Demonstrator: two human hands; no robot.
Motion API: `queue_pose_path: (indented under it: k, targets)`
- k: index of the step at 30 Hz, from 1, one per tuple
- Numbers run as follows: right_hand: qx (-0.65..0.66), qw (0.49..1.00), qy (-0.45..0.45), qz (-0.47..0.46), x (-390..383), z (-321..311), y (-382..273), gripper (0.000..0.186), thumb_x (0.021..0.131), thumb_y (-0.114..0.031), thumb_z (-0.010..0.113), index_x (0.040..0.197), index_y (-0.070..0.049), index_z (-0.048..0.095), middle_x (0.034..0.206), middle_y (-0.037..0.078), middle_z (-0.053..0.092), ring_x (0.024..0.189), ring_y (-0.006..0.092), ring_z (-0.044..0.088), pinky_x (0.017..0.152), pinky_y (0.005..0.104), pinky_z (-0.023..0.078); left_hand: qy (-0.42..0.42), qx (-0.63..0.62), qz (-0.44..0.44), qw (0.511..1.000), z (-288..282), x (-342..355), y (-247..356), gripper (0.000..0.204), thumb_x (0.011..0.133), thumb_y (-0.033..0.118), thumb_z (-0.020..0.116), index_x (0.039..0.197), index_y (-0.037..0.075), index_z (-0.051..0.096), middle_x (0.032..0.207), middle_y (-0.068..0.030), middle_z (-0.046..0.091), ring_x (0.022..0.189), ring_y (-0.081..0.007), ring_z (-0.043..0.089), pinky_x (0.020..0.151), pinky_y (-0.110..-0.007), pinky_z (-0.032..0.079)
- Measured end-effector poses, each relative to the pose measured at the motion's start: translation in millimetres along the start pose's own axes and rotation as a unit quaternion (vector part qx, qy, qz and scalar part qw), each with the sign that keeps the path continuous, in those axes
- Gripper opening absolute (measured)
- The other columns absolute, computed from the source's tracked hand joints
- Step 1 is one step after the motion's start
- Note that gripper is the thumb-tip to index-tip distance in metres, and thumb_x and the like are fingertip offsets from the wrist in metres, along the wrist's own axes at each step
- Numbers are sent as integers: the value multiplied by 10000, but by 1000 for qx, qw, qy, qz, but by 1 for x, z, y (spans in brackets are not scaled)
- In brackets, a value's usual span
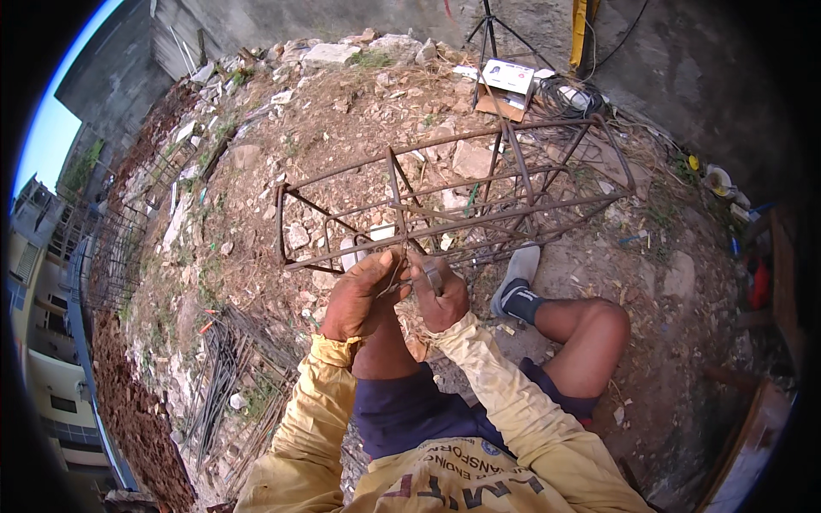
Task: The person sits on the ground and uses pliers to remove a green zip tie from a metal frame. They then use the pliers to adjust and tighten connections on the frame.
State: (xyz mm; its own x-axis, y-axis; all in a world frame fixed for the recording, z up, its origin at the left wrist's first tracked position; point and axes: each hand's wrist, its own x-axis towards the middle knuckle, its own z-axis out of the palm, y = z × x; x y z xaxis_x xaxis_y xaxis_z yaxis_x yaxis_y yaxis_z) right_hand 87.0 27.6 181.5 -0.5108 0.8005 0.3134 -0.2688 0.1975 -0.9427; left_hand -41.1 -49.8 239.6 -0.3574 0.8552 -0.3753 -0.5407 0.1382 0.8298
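As forearms (318, 389) converge, left hand (352, 299) curls beside right hand (441, 297).

Stony brown ground (637, 346) beneath rusty bar frame (479, 223), pale rubble (332, 55), dark rods (224, 363), white box (508, 75)

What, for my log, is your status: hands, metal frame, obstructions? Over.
Left hand, right hand close together at near side of metal frame; grip unclear. Frame over rubbly ground. Possible obstruction: left leg under hands.
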Motion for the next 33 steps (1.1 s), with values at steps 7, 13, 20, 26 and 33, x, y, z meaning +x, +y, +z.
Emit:
queue_pose_path:
  k: [7, 13, 20, 26, 33]
  targets:
    - [-94, 992, -7, -83, -8, -12, 18, 348, 878, -32, 572, 1223, -73, 600, 1045, 158, 677, 960, 314, 668, 815, 364, 532, -102, 17, -47, 994, -16, -8, 13, 397, 983, 195, 541, 1346, 35, 512, 1271, -118, 596, 1164, -239, 582, 938, -357, 496]
    - [-87, 994, 22, -68, -20, 4, 21, 461, 849, 37, 521, 1296, -71, 561, 1235, 172, 613, 1140, 307, 604, 936, 357, 494, -12, 459, 239, 856, 17, -20, 9, 354, 970, 188, 569, 1282, 21, 580, 1308, -126, 582, 1224, -232, 534, 1021, -314, 394]
    - [-19, 1000, -11, -1, -30, 11, 17, 461, 892, -14, 497, 1352, -31, 502, 1316, 194, 560, 1212, 307, 559, 981, 339, 462, 76, 138, 204, 966, 13, 4, -27, 246, 947, 177, 614, 1073, -33, 636, 987, -83, 664, 885, -135, 611, 817, -266, 484]
    - [-45, 998, -8, -33, -30, 7, 12, 430, 953, -155, 530, 1361, -25, 488, 1328, 209, 544, 1225, 331, 543, 980, 347, 463, 66, -85, 105, 989, 18, 23, -35, 200, 925, 186, 643, 1001, 7, 598, 897, -72, 640, 807, -158, 615, 757, -294, 509]
    - [-39, 998, -42, -17, -31, -1, 8, 446, 975, -227, 518, 1361, -6, 477, 1351, 230, 513, 1292, 339, 472, 1030, 367, 421, -11, -93, 11, 996, 21, 24, -20, 216, 920, 199, 645, 1012, 12, 585, 879, -75, 623, 828, -188, 615, 726, -319, 516]
